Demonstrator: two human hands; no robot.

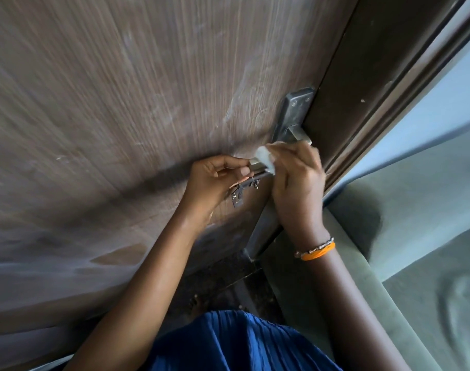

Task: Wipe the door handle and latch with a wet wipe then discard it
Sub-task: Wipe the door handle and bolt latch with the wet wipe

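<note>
White wet wipe (264, 159) sits pinched in the right hand (295, 180), pressed on the door handle (291, 129). Beside it, the left hand (215, 180) grips the latch (251, 183) below.

A brown wood-grain door (126, 108) carries the fittings; near its right edge sits a dark metal plate (292, 113) fixed with two screws, with the lever handle (298, 133) projecting from it; lower down a slim metal latch (251, 183) is mounted on the door face; pale streaks mark the wood.
</note>
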